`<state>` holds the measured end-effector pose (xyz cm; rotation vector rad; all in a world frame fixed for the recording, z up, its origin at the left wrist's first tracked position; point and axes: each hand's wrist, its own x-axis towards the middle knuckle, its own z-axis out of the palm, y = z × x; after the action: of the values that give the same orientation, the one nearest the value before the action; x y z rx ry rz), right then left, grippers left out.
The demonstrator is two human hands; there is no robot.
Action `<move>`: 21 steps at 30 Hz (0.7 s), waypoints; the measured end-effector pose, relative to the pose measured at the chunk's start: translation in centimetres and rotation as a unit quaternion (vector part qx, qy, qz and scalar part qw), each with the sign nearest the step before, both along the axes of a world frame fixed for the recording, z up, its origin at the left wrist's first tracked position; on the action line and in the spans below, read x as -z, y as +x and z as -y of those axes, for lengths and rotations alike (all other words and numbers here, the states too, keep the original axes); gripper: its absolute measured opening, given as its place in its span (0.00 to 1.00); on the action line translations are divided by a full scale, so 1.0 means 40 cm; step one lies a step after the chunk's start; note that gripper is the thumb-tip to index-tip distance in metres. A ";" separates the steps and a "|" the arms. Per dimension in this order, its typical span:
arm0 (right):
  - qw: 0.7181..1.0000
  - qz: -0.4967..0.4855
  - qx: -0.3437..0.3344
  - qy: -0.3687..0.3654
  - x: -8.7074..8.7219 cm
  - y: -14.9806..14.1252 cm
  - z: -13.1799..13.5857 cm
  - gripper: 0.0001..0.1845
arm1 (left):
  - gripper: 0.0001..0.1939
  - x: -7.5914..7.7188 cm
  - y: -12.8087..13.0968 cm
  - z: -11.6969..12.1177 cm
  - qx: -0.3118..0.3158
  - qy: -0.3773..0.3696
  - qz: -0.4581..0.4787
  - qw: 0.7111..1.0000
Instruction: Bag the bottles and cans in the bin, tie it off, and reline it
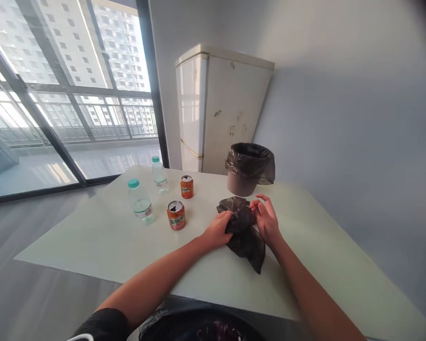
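Observation:
A crumpled black plastic bag is bunched between my two hands, just above the table. My left hand is closed around its left side, thumb on top. On the other side, my right hand has its fingers bent against the bag's upper right edge, with the index finger raised and pointing left. Its fingertips are partly hidden by the plastic. Just behind the bag stands a small bin with a black liner folded over its rim.
Two orange drink cans and two clear bottles with teal caps stand upright on the white table, left of my hands. A white fridge is behind the table. Something dark lined with plastic sits below the front edge.

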<state>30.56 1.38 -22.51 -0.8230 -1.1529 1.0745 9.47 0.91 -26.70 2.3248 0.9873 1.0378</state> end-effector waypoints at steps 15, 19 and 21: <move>0.972 0.225 0.061 -0.015 0.072 0.015 -0.057 0.23 | 0.57 -0.051 0.027 0.045 -0.040 0.063 0.044 0.996; 0.952 0.302 0.040 0.020 0.043 0.023 -0.038 0.20 | 0.62 -0.043 0.040 0.048 -0.004 0.043 0.052 0.998; 0.930 0.362 0.003 0.065 0.014 0.011 -0.020 0.16 | 0.61 -0.039 0.045 0.048 -0.002 0.046 0.070 0.996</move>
<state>31.02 2.18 -23.08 -1.1605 -1.8127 0.6779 11.27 -1.01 -25.15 2.2862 0.9087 1.2534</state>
